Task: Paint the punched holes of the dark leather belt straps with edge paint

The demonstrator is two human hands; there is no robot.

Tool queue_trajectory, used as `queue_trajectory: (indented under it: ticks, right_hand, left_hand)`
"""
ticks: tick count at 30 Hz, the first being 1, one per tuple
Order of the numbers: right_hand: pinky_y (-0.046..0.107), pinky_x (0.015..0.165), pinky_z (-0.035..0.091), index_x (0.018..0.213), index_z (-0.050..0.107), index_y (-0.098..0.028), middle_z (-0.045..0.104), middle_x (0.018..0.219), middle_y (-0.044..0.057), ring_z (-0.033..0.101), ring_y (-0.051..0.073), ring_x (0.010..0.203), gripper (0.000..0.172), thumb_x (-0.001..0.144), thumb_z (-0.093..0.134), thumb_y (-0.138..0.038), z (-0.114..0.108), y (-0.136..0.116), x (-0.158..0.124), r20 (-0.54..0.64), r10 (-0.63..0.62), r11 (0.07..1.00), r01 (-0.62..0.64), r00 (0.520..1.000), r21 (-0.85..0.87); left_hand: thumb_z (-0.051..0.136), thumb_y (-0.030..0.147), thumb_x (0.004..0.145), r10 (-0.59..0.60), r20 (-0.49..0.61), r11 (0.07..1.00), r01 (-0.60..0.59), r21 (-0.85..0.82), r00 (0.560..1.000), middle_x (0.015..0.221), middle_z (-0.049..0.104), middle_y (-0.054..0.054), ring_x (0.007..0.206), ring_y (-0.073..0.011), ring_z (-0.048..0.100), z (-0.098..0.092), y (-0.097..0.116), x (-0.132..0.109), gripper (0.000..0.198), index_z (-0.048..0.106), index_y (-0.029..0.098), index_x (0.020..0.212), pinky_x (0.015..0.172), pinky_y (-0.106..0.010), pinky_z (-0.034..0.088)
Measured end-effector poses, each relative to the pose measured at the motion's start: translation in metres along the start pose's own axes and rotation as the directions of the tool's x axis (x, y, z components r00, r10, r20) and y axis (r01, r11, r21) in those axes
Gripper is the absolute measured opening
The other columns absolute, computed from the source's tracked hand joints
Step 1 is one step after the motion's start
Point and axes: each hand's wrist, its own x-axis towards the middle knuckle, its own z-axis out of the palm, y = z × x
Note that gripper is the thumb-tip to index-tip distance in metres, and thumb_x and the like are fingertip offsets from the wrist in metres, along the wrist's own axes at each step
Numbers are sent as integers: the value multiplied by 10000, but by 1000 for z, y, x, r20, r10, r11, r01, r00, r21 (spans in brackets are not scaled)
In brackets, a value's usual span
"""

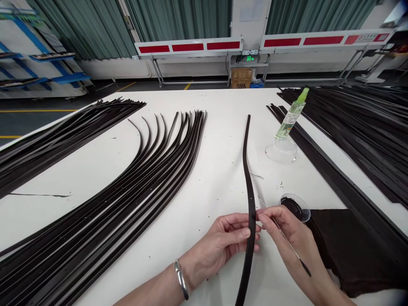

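A long dark leather strap [246, 170] runs from the table's far middle down to the near edge. My left hand [228, 238] pinches it between thumb and fingers near its lower part. My right hand [288, 231] holds a thin brush [291, 246] like a pen, its tip end at the strap's edge and its dark handle pointing back to the right. A small clear cup of black dye [296, 207] sits just beyond my right hand. A silver bangle [181, 280] is on my left wrist.
A fan of several dark straps [127, 199] lies to the left, another bundle [57, 136] at far left, more straps [357, 127] on the right. A green spray bottle [291, 114] leans in a clear dish [282, 151]. A dark cloth [353, 250] covers the near right of the white table [210, 178].
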Motion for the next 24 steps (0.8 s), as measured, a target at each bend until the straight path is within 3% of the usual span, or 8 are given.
queue_trajectory:
  ticks: [4,7,9,12,15,17,20,24]
  right_hand:
    - [229,600,547,835,642,-182,676,772,36,657,158,709,191,831,676,-371,6,-13,18,-13,81,977,-77,997,197]
    - [237,603,547,808,643,-170,667,767,42,642,154,698,215,802,708,-375,3,-21,34,-97,92,968,-66,991,240]
    - [248,614,555,825,656,-168,672,758,44,645,158,696,221,803,707,-382,-2,-24,41,-93,87,972,-64,992,227]
    - [282,699,583,939,690,-185,717,883,66,689,189,792,235,834,673,-395,-16,-24,39,-35,78,982,-71,996,175]
    - [311,802,586,1160,657,-238,715,1073,65,708,192,875,322,894,594,-408,-42,-13,31,-93,101,988,-89,991,128]
    - [299,773,587,1188,654,-249,721,1056,54,705,174,814,339,909,568,-423,-62,-2,27,-157,95,995,-88,983,50]
    - [272,711,560,999,720,-236,716,930,38,669,158,775,273,922,543,-429,-84,14,26,-170,10,985,-39,985,-169]
    - [285,689,506,818,673,-225,659,801,24,610,155,789,310,982,438,-343,-86,31,29,-83,-152,909,107,985,-402]
  left_hand:
    - [675,196,841,-17,2,1000,17,0,1000,915,708,-76,794,-134,643,-1,-1,-3,198,720,132,1023,789,-287,502]
    - [691,210,829,-60,19,998,61,-10,998,888,710,-81,787,-151,658,-2,-2,-6,177,727,129,982,785,-305,505]
    - [714,187,806,-79,20,997,79,-14,997,894,707,-79,791,-156,661,-2,-1,-7,176,730,127,971,791,-315,514]
    - [709,176,810,-64,-7,998,64,-6,998,882,697,-78,783,-147,656,-1,0,-8,169,724,115,967,789,-309,523]
    - [693,192,828,-60,-79,998,60,0,995,912,700,-91,787,-147,653,-1,0,-7,168,706,120,979,783,-313,530]
    - [692,200,830,-82,-129,996,84,9,988,931,704,-96,800,-153,654,-2,-1,-5,176,693,128,990,797,-327,532]
    - [683,213,839,-117,-148,992,123,36,982,958,704,-96,804,-153,654,-5,-3,-1,186,680,135,1008,810,-329,528]
    - [673,208,847,-128,-130,988,138,69,983,954,702,-94,807,-144,639,-5,-2,3,164,680,133,992,798,-317,528]
